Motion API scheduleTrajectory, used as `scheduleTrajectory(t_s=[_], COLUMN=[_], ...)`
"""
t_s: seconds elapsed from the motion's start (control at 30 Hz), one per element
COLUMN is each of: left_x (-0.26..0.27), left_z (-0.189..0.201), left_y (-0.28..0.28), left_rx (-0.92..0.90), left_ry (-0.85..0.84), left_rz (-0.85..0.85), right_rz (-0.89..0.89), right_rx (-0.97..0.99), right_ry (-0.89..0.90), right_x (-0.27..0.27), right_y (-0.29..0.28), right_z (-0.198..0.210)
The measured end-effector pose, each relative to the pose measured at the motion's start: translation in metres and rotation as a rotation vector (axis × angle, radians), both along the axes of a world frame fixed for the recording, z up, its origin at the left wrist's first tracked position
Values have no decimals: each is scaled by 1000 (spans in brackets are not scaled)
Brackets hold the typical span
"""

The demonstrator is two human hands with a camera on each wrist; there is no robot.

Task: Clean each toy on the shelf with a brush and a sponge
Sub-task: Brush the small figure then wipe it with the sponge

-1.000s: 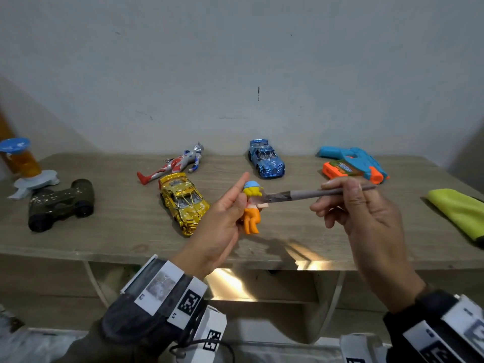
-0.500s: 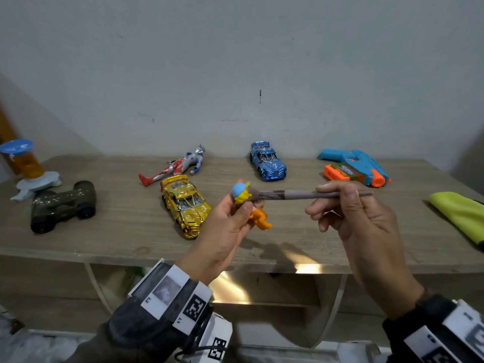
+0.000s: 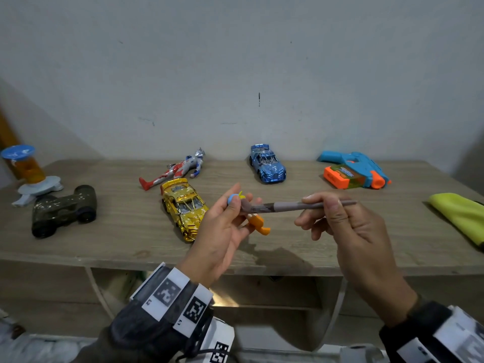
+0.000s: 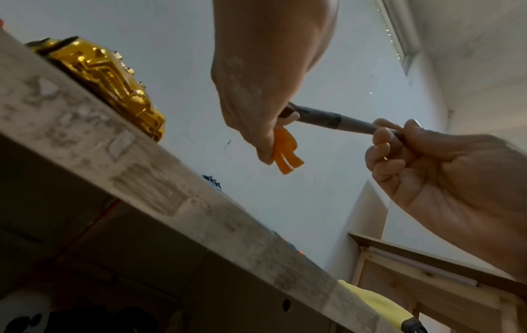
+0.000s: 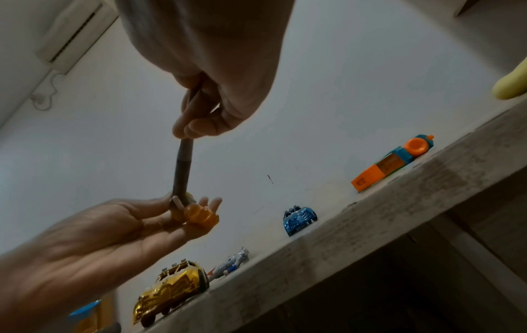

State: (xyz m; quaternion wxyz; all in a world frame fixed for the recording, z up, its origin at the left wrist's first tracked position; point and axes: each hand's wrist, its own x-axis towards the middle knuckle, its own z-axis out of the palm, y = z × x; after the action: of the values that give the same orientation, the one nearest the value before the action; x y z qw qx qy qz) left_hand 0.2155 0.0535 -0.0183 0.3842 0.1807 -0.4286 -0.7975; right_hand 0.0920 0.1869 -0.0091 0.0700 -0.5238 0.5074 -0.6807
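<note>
Left hand point(image 3: 222, 231) pinching small orange figure point(image 3: 258, 223) above shelf point(image 3: 131, 231), right hand point(image 3: 348, 229) gripping brush point(image 3: 293, 206), bristles on figure

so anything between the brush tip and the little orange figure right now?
Nothing visible. The right hand holds the brush, whose tip already meets the orange figure pinched in the left hand, above the shelf. The contact spot is partly hidden by fingers.
</note>
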Motion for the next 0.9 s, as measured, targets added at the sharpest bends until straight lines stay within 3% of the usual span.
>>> scheduleTrajectory(t_s=[0.17,0.37,0.5,0.63,0.8,0.9], left_x=[2,0,-3,-8,-22,-43], left_z=[2,1,6,4,9,17], left_y=[-3,1,4,9,19,31], left_rx=[48,-5,-22,-9,3,-21], left_ry=[50,5,-11,-5,1,24], left_rz=[-9,-26,-39,-74,-101,-149], right_rz=[-60,-150,-214,-176,-376,-612], right_rx=[-118,13,-118,5,-153,-88], right_ry=[-23,129,118,146,87,163], right_x=[-6,-7,-11,-12,-39,-69], right_y=[4,6,12,15,44,63], right_z=[10,8,17,13,23,14])
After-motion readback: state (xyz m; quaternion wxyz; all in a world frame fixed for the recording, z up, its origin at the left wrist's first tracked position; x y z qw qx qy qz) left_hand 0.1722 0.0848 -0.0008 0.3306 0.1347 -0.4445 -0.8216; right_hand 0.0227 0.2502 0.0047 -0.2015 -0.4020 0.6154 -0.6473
